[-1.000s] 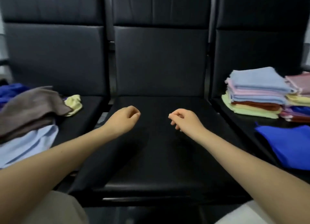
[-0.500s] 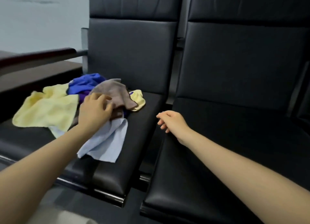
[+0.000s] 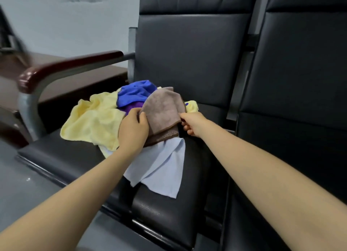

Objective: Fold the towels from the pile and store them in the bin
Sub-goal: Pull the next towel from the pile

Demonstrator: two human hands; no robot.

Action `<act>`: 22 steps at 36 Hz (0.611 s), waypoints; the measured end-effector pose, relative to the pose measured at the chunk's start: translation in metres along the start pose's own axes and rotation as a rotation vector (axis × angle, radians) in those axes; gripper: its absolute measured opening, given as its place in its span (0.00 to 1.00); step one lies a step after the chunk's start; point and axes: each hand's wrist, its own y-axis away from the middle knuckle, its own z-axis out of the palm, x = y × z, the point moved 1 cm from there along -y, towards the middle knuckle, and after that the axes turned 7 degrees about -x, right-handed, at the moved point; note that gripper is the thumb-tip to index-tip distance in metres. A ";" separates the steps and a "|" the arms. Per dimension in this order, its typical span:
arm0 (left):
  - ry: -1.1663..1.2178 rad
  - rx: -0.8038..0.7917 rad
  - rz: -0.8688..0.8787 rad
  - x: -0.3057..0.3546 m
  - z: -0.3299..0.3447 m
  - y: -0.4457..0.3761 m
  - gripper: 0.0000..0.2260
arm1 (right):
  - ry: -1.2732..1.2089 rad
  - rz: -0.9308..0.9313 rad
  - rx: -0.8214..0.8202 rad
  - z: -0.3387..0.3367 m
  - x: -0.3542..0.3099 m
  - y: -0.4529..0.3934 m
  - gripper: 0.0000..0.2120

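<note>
Brown towel now gripped: right hand joined.

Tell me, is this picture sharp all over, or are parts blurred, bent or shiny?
Head view: both hands, left and right, and the brown towel look fairly sharp; the far left edge is smeared with blur; the armrest curves from the wide lens; soft glare sits on the black seat front.

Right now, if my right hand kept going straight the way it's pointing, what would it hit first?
The right hand points up-left; its fingertips already pinch the brown towel edge. Beyond that probably lies the blue towel, though depth is unclear.
</note>
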 end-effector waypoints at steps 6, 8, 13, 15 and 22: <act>0.133 -0.047 0.015 0.016 0.000 0.003 0.15 | -0.017 -0.428 0.217 -0.009 -0.005 0.013 0.13; 0.177 -0.080 0.094 0.026 0.000 0.009 0.18 | -0.099 -0.530 0.224 -0.021 -0.021 0.028 0.17; 0.309 -0.211 0.197 0.062 0.001 0.026 0.21 | -0.520 -0.475 -0.034 -0.061 -0.065 0.081 0.14; 0.362 -0.198 0.208 0.078 0.001 0.029 0.21 | -0.669 -0.454 -0.202 -0.082 -0.074 0.107 0.14; 0.705 -0.114 0.082 0.151 0.002 0.033 0.11 | -0.566 -0.536 -0.166 -0.151 -0.086 0.197 0.12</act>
